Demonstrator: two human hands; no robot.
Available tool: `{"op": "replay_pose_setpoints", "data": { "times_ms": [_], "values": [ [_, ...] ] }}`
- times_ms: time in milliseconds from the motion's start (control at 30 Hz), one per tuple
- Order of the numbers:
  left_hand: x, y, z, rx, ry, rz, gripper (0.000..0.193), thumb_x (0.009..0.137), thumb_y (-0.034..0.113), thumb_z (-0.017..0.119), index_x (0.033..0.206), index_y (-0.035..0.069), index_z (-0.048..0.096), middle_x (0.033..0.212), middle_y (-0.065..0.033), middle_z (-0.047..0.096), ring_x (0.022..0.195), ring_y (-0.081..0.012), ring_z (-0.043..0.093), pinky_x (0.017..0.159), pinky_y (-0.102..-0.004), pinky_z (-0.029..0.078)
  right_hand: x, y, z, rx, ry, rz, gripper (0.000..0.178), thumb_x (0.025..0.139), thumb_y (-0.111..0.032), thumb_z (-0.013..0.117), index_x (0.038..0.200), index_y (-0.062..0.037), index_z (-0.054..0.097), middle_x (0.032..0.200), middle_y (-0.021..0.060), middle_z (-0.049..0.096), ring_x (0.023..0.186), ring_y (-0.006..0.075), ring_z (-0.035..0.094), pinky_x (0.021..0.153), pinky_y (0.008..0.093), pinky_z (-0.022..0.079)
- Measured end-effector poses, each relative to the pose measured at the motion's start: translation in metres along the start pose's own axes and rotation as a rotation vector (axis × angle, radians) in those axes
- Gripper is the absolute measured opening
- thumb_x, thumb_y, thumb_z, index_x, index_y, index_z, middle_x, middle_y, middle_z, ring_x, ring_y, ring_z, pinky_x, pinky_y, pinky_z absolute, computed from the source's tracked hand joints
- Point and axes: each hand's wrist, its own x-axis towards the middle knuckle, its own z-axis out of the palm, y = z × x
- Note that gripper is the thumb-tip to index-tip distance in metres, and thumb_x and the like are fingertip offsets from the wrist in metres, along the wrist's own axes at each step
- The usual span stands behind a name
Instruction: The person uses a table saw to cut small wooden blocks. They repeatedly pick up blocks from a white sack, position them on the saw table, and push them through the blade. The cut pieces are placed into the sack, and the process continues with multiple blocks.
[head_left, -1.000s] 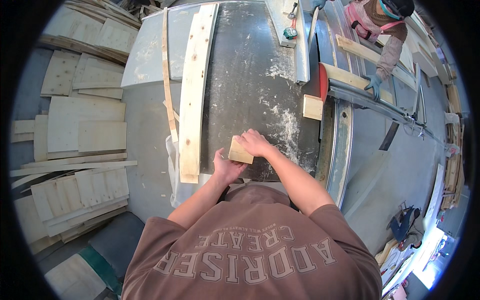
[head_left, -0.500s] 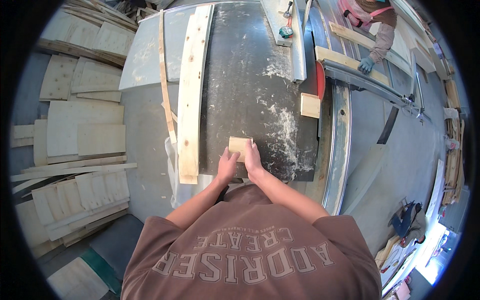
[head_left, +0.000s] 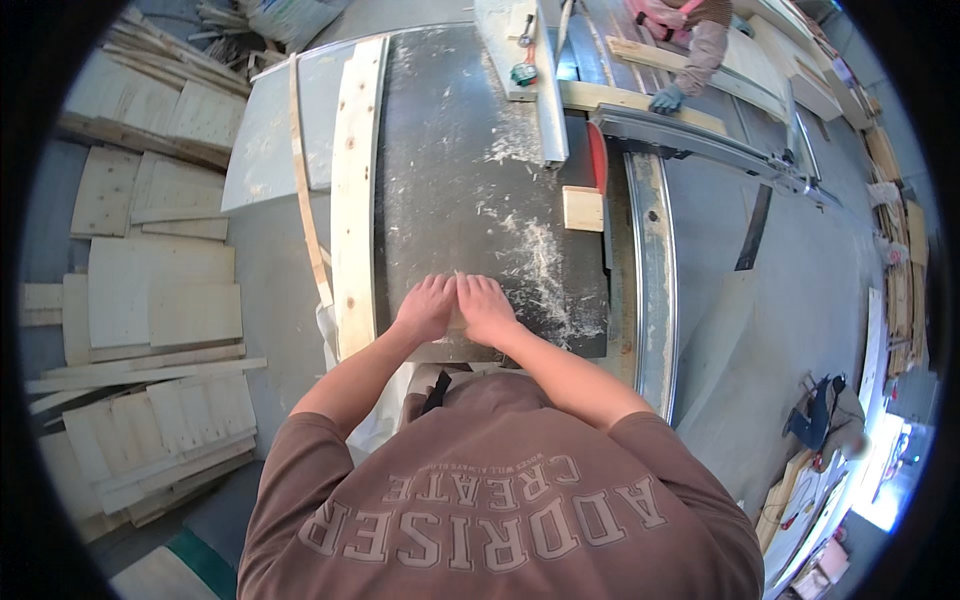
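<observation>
At the near edge of the dark saw table (head_left: pixel 440 180), my left hand (head_left: pixel 428 305) and my right hand (head_left: pixel 484 308) are side by side, thumbs almost meeting. Their fingers are bent over a small pale wooden block (head_left: pixel 457 322), of which only a strip shows between them. Another wooden block (head_left: pixel 583 208) lies to the right, beside the red blade guard (head_left: pixel 598 157). A long knotty board (head_left: pixel 358 190) runs along the table to the left of my hands. Wood shavings (head_left: pixel 540 255) are scattered to the right of my right hand.
A metal fence (head_left: pixel 551 110) and a green-and-black tool (head_left: pixel 523 73) are at the far side. A co-worker's gloved hand (head_left: pixel 667 99) rests on a plank (head_left: pixel 640 97) at the far right. Stacked boards (head_left: pixel 160 290) line the left; a metal rail (head_left: pixel 655 270) runs along the right.
My hands have turned over the wooden block, knuckles now up, covering most of it. The whole view has shifted, so the table appears further left. The co-worker's gloved hand stays on the plank.
</observation>
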Motion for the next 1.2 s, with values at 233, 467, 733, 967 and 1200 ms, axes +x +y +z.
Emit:
{"op": "replay_pose_setpoints", "data": {
  "times_ms": [233, 467, 733, 967, 1200],
  "values": [
    [0.006, 0.002, -0.002, 0.078, -0.060, 0.009, 0.084, 0.066, 0.018, 0.088, 0.141, 0.004, 0.053, 0.131, -0.0115, 0.064, 0.127, -0.0314, 0.061, 0.108, -0.0411, 0.054, 0.003, 0.001, 0.016, -0.144, 0.001, 0.029, 0.092, 0.069, -0.024, 0.089, 0.148, 0.0073, 0.053, 0.124, 0.0128, 0.066, 0.122, 0.0252, 0.064, 0.117, 0.0430, 0.040],
    [0.003, 0.007, 0.001, 0.155, 0.097, 0.072, 0.075, 0.066, 0.017, 0.089, 0.133, 0.005, 0.057, 0.119, -0.0099, 0.067, 0.118, -0.0289, 0.066, 0.101, -0.0403, 0.057, 0.005, -0.001, 0.023, -0.284, -0.024, 0.043, 0.094, 0.071, -0.031, 0.092, 0.148, 0.0069, 0.055, 0.126, 0.0143, 0.069, 0.127, 0.0291, 0.063, 0.123, 0.0434, 0.038],
    [0.001, 0.009, 0.001, 0.146, 0.016, -0.010, 0.080, 0.060, 0.022, 0.095, 0.130, 0.009, 0.058, 0.122, -0.0088, 0.070, 0.121, -0.0288, 0.067, 0.106, -0.0423, 0.054, 0.002, -0.007, 0.015, -0.331, 0.060, 0.014, 0.053, 0.083, -0.025, 0.082, 0.127, 0.0005, 0.066, 0.116, 0.0123, 0.070, 0.114, 0.0270, 0.066, 0.107, 0.0405, 0.043],
    [0.000, 0.008, -0.001, 0.181, 0.091, 0.031, 0.079, 0.060, 0.023, 0.095, 0.128, 0.009, 0.059, 0.119, -0.0093, 0.072, 0.120, -0.0260, 0.068, 0.117, -0.0416, 0.047, 0.003, -0.011, 0.008, -0.328, -0.005, 0.026, 0.080, 0.068, -0.035, 0.096, 0.131, 0.0022, 0.064, 0.118, 0.0120, 0.069, 0.116, 0.0262, 0.064, 0.108, 0.0387, 0.044],
    [-0.001, 0.008, -0.001, 0.161, 0.102, 0.024, 0.078, 0.059, 0.020, 0.095, 0.128, 0.008, 0.059, 0.118, -0.0097, 0.072, 0.120, -0.0266, 0.069, 0.117, -0.0416, 0.046, 0.004, -0.010, 0.012, -0.325, 0.008, 0.033, 0.076, 0.068, -0.033, 0.096, 0.128, 0.0012, 0.065, 0.119, 0.0126, 0.069, 0.119, 0.0272, 0.064, 0.108, 0.0387, 0.045]
  ]
}}
